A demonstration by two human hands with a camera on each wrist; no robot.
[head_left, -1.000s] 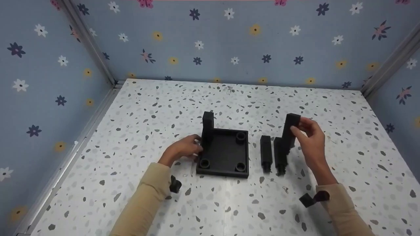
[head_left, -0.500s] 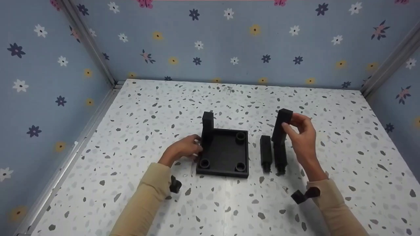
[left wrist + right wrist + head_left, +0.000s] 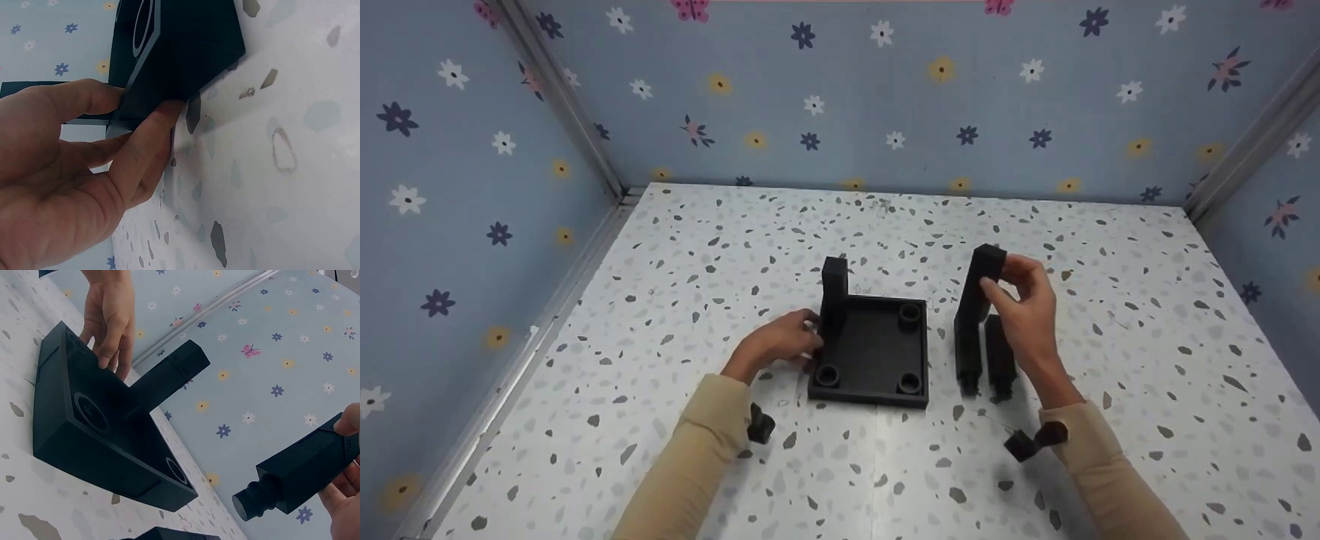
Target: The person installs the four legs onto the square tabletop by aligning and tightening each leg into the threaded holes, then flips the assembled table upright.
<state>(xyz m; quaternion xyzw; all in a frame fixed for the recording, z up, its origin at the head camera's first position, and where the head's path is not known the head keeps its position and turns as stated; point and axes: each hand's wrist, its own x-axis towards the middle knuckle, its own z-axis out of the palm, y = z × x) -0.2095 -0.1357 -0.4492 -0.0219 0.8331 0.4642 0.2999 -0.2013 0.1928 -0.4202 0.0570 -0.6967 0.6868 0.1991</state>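
Observation:
A black square tabletop [image 3: 877, 349] with raised edges lies on the table, round sockets at its corners. One black leg [image 3: 835, 281] stands upright in its far left corner. My left hand [image 3: 780, 337] pinches the left edge; in the left wrist view the thumb lies over the rim and fingers reach beneath. Right of the tabletop, my right hand [image 3: 1029, 315] holds a second black leg [image 3: 981, 281] raised and slightly tilted, thumb against fingers. In the right wrist view that leg's threaded end [image 3: 256, 499] points away from the hand, apart from the tabletop.
Two more black legs lie side by side right of the tabletop, a nearer one [image 3: 969, 364] and an outer one [image 3: 1001, 360], threaded ends toward me. A flowered panel [image 3: 885, 97] rises behind the speckled table [image 3: 720, 247], with side panels left and right.
My right hand has moved left with the leg it holds, from over the outer lying leg to above the inner one. My left hand and the tabletop have stayed put.

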